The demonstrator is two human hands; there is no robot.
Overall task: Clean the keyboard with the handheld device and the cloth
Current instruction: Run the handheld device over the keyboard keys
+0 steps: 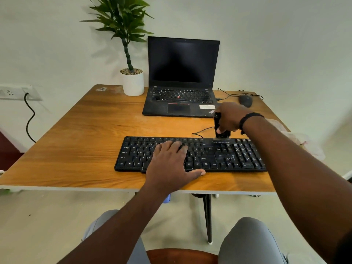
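Two hands share the work here. Our left hand (170, 161) lies flat, fingers straight, on the middle keys of the black keyboard (190, 154), we judge to pin it so it does not slide on the smooth wood-grain counter (80, 134). Our right hand (229, 117) curls round the handheld device (219, 126), a slim black upright body whose pale lower end meets the keyboard's far edge, right of centre. Held upright, it probably reaches into the gaps between keys. The keys at the right end show whitish dusty streaks, matte plastic. We cannot make out the cloth with certainty; something pale lies at the counter's right edge.
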